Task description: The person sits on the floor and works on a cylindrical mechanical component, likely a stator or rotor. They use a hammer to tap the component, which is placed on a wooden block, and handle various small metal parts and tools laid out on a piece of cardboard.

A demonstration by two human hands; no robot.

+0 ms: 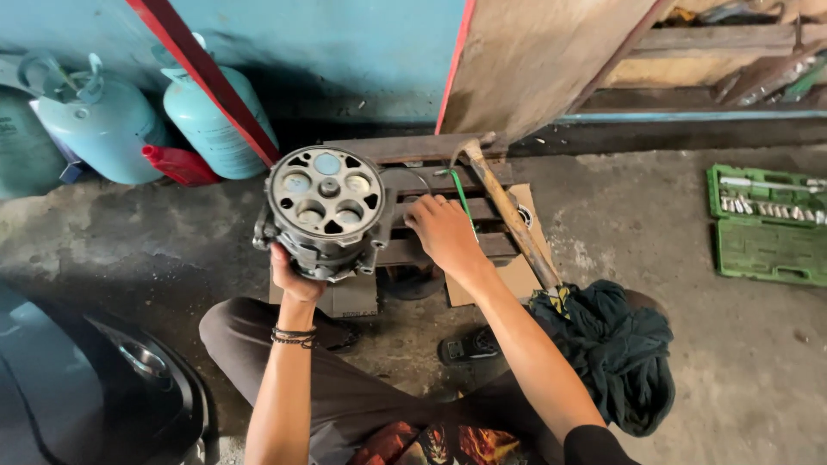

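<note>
Left hand: the left hand [293, 280] grips the compressor body [323, 211] from below, fingers wrapped under its housing, so the open end is turned up toward the camera — a position that lets the inside be seen.
Right hand: the right hand [444, 232] rests palm down on the wooden pallet [413, 250], fingers spread and loose, grasping nothing that I can see; it is just beside the compressor body and near a thin green wire [463, 200].
Compressor body: it is lifted a little above the pallet, in front of the person's knees.
Look of it: grey cast metal, round, dusty — the face shows several round piston bores around a centre hub, with dark triangular openings between them.
Hammer: a hammer [508, 211] with a wooden handle lies diagonally over the pallet, within reach of the right hand.
Around: two pale blue gas cylinders [215, 116] stand by the wall, a green socket set case [765, 226] lies open on the concrete, a dark cloth [616, 349] lies beside the right arm.
</note>
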